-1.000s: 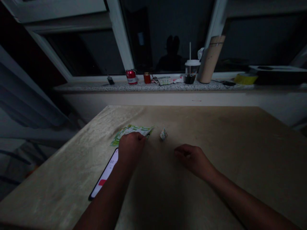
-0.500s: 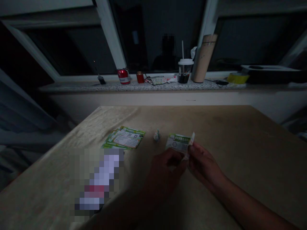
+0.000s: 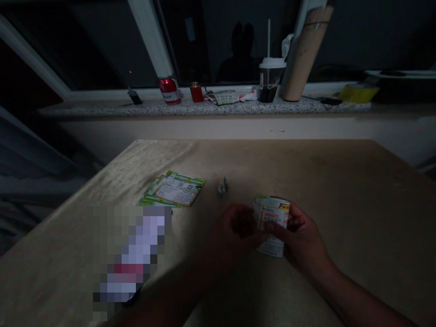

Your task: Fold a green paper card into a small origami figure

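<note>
Over the right middle of the table, my right hand [image 3: 306, 234] grips a folded printed leaflet [image 3: 275, 213], its thumb across the front and its fingers behind. My left hand [image 3: 231, 236] is at the leaflet's left edge, thumb and fingers closed round that side. The leaflet's printed face is turned to me, with a green part showing at its upper left. A small crumpled paper piece [image 3: 223, 186] lies beyond my left hand. Further left, several green and white leaflets [image 3: 177, 188] are fanned in a pile.
A blurred-out long item [image 3: 143, 247] lies on the table [image 3: 357, 181] at left front. Along the windowsill [image 3: 190, 109] stand a red can [image 3: 169, 91], a small red jar [image 3: 196, 92], a lidded cup with a straw [image 3: 269, 81] and a tall tube [image 3: 306, 54].
The leaflet in my hands has turned from edge-on to face me and come slightly nearer. The printed sheet behind it no longer shows flat on the table. The view has tilted down.
</note>
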The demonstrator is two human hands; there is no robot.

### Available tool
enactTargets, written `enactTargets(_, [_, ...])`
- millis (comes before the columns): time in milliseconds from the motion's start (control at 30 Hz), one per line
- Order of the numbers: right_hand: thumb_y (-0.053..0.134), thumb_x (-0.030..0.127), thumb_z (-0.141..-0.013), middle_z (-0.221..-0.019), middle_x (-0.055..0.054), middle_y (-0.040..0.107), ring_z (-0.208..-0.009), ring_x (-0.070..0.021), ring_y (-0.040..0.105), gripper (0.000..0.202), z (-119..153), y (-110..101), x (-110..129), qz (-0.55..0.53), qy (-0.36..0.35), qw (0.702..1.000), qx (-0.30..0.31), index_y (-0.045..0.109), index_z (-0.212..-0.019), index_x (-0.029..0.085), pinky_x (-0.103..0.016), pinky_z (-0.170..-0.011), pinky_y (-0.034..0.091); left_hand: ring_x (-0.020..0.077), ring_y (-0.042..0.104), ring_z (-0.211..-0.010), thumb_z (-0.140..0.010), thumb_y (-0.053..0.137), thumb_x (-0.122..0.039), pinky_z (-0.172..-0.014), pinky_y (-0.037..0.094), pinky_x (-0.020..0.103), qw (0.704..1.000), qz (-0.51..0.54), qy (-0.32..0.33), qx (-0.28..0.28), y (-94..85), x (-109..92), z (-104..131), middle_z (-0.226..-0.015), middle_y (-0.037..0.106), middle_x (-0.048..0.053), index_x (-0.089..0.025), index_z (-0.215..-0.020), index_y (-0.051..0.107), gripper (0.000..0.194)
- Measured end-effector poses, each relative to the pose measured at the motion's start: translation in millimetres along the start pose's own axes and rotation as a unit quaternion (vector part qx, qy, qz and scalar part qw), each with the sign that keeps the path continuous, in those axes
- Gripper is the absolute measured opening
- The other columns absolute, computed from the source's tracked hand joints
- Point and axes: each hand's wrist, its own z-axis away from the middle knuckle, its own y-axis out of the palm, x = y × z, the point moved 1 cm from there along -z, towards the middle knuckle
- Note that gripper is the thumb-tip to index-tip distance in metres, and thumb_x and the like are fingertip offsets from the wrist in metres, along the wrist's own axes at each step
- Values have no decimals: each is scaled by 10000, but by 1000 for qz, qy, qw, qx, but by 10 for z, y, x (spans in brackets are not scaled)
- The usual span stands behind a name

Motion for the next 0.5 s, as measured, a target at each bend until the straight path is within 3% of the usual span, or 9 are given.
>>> enactTargets(167, [928, 219, -680, -811, 3, 811, -666, -163, 765, 433, 33, 15, 37, 43, 17, 999, -21, 687, -1039, 233, -261, -637, 621, 159, 633, -759, -646, 885, -271, -666, 512, 271, 999, -21, -8, -43, -13, 142, -9, -876, 697, 24, -171, -1081, 609, 524])
enactTargets(333, [944, 227, -650, -778, 21, 808, -646, -130, 757, 425, 62, 42, 54, 57, 28, 998, -23, 702, -999, 250, -202, -617, 604, 223, 723, -843, -734, 850, -358, -770, 563, 348, 993, 71, -75, 60, 27, 212, -28, -954, 779, 97, -140, -947, 708, 336])
enactTargets(500, [859, 317, -788, -888, -16, 815, -758, -154, 774, 258, 81, -16, 18, 42, 31, 999, 7, 725, -997, 249, -242, -709, 619, 245, 754, -861, -725, 867, -334, -819, 577, 377, 984, 130, -101, 61, 31, 299, -35, -940, 800, 104, -123, -933, 745, 320])
